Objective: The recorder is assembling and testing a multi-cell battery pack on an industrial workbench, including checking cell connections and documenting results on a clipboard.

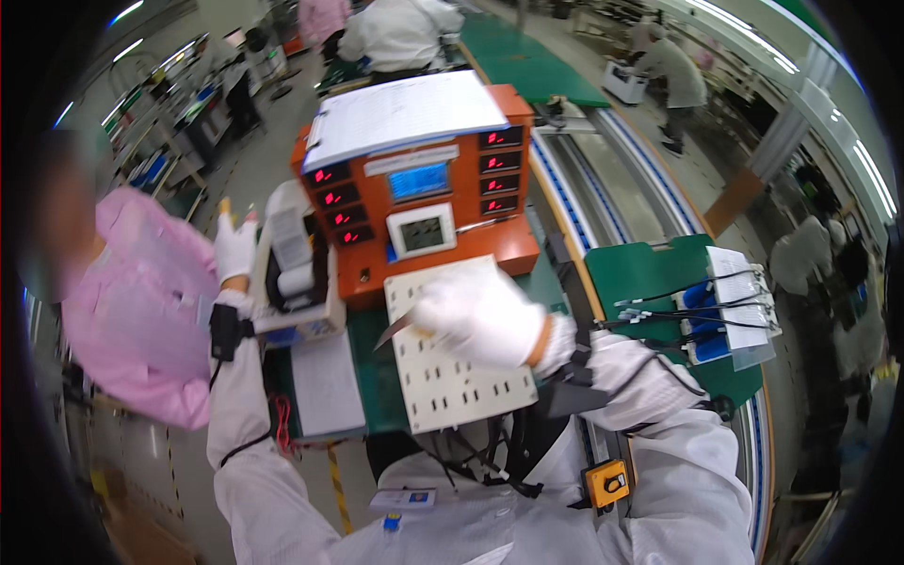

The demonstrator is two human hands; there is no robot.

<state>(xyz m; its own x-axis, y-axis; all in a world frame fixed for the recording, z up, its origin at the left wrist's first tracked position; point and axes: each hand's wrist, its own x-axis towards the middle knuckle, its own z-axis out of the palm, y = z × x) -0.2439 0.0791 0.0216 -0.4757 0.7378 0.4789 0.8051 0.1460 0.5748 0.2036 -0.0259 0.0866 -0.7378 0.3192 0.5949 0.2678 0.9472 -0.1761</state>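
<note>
My right hand [480,315], in a white glove and blurred by motion, is over a cream panel [471,391] with rows of small dark slots. From its closed fingers juts a thin dark pointed tool [393,331], its kind not clear. On the left, my gloved left hand [235,247] is raised with bare fingertips apart, beside a light open box [315,315] holding a roll of white labels [295,281]. Behind the panel stands an orange test box [372,259] with red digit displays, a blue screen [419,181] and a small white meter [421,232].
A clipboard with paper [405,113] lies on the test box. Another paper sheet [327,386] is left of the panel. On the right, a green board [621,273] carries blue units with black cables [702,311], beside a conveyor [612,179]. A person in pink [151,292] is close at left.
</note>
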